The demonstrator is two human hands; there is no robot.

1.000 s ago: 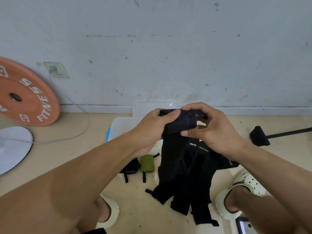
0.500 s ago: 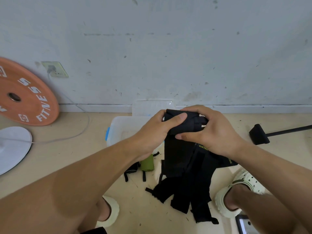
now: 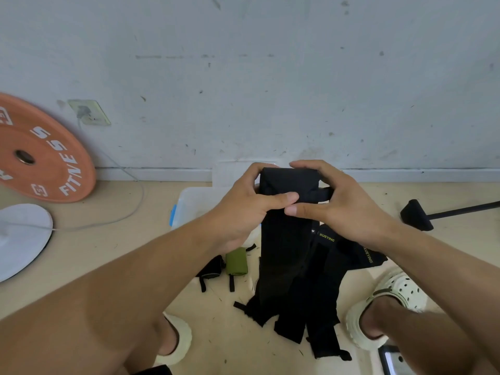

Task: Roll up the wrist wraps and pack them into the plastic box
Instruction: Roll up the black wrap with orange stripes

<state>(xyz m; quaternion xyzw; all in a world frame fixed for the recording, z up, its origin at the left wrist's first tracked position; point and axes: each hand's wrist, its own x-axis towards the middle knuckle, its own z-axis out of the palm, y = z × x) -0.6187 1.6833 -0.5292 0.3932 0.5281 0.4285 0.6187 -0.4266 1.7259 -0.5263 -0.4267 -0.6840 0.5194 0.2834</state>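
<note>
Head view: a black wrist wrap (image 3: pixel 289 185) is held up at the centre of the frame, its upper end rolled into a thick bundle and its tail hanging down toward the floor (image 3: pixel 108 253). The roll is gripped from the left by the left hand (image 3: pixel 244 209), thumb laid across the front, and from the right by the right hand (image 3: pixel 343 207), fingers curled over the top; the two thumbs nearly touch. Behind the hands, a clear plastic box (image 3: pixel 189 204) with a blue latch is seen on the floor, largely hidden. More black wraps (image 3: pixel 311 293), unrolled, are piled below the hands, lettered in yellow. Just left of the pile, a rolled green wrap (image 3: pixel 236 261) and a rolled black wrap (image 3: pixel 212 269) are lying side by side. An orange weight plate (image 3: pixel 46 155) is leaned against the wall at the left edge, with a white disc (image 3: pixel 21 239) below it. Pale clogs (image 3: pixel 392 299) are worn on both feet.
</note>
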